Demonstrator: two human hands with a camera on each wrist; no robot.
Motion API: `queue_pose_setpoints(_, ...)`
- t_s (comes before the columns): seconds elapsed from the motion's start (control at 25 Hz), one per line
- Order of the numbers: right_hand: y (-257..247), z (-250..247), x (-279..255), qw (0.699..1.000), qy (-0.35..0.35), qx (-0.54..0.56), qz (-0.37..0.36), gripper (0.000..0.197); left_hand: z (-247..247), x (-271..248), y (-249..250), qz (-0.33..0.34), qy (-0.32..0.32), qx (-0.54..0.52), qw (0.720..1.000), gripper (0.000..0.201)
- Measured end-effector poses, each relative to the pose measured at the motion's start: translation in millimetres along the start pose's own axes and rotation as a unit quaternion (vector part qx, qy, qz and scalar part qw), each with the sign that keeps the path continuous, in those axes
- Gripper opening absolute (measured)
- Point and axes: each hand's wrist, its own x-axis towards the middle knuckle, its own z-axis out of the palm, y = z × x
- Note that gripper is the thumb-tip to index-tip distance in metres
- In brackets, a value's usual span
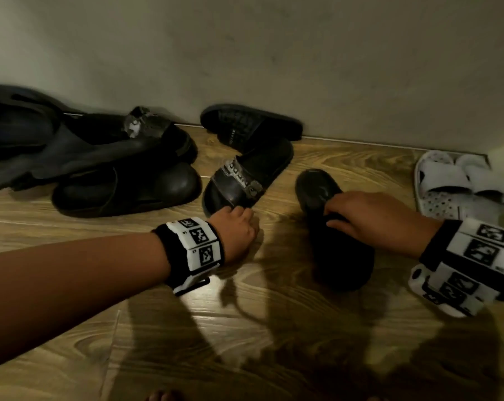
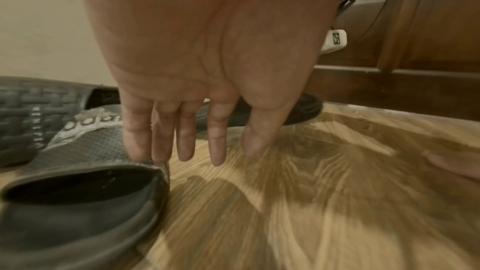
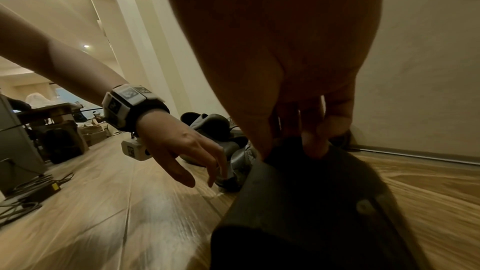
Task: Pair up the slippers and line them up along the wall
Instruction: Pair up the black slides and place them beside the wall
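A black slide with a worn white logo strap [image 1: 242, 175] lies on the wood floor. My left hand [image 1: 239, 211] reaches its heel end. In the left wrist view the fingers [image 2: 137, 141] are straight and their tips touch the strap edge of that slide [image 2: 91, 147]. A plain black slipper [image 1: 343, 256] lies to the right, toe toward the wall. My right hand [image 1: 336, 217] grips its strap, with fingers [image 3: 314, 143] curled over the strap of the slipper [image 3: 311, 202]. Another black slipper [image 1: 250, 123] leans sole-out against the wall.
Several black slippers [image 1: 123, 183] are piled at the left by the wall [image 1: 274, 53]. A white pair [image 1: 453, 180] sits in the right corner. A dark wooden cabinet [image 2: 415, 48] stands to the right. Cables and a power adapter [image 3: 39, 190] lie on the floor further off.
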Motion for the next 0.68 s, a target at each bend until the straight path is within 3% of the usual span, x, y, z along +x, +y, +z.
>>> queue_pose_setpoints(0.08, -10.5, -0.9, 1.0, 0.999, 0.003, 0.017, 0.038, 0.014, 1.4, -7.0, -3.1, -0.004, -0.007, -0.009, 1.0, 0.048)
queue_pose_setpoints(0.16, -17.1, -1.7, 8.6, 0.994, 0.011, 0.046, 0.102, 0.024, 3.8, -15.1, -10.8, -0.017, -0.004, -0.021, 1.0, 0.05)
queue_pose_setpoints(0.24, -15.9, -4.0, 16.9, 0.964, 0.03, 0.163, 0.209, 0.029, 5.7, -19.4, -18.1, -0.024, -0.003, -0.034, 0.999, 0.05)
queue_pose_setpoints(0.36, -3.6, -3.4, 21.4, 0.838, 0.087, 0.389, 0.373, 0.029, 8.2, -19.8, -21.7, -0.023, -0.009, -0.025, 0.999, 0.051)
queue_pose_setpoints(0.48, 1.0, -10.0, 19.6, 0.704, 0.196, 0.539, 0.419, 0.014, 9.8, -18.9, -20.6, -0.015, -0.001, -0.018, 1.0, 0.05)
queue_pose_setpoints(0.52, 5.7, -11.4, 17.7, 0.683, 0.219, 0.558, 0.418, 0.025, 10.6, -17.5, -19.9, -0.007, 0.001, -0.014, 1.0, 0.05)
queue_pose_setpoints(0.56, 10.7, -13.5, 15.1, 0.679, 0.216, 0.568, 0.412, 0.037, 12.1, -14.9, -19.5, -0.001, 0.0, -0.007, 1.0, 0.05)
queue_pose_setpoints(0.6, 14.2, -16.4, 12.6, 0.695, 0.2, 0.561, 0.402, 0.04, 12.9, -12.7, -18.6, 0.002, -0.005, -0.003, 1.0, 0.051)
queue_pose_setpoints(0.64, 17.7, -17.5, 10.7, 0.753, 0.176, 0.511, 0.374, 0.036, 12.9, -9.9, -17.8, 0.004, -0.009, -0.002, 1.0, 0.051)
queue_pose_setpoints(0.68, 21.0, -16.8, 9.7, 0.842, 0.133, 0.404, 0.333, 0.03, 12.8, -8.1, -18.1, 0.004, -0.011, -0.003, 1.0, 0.05)
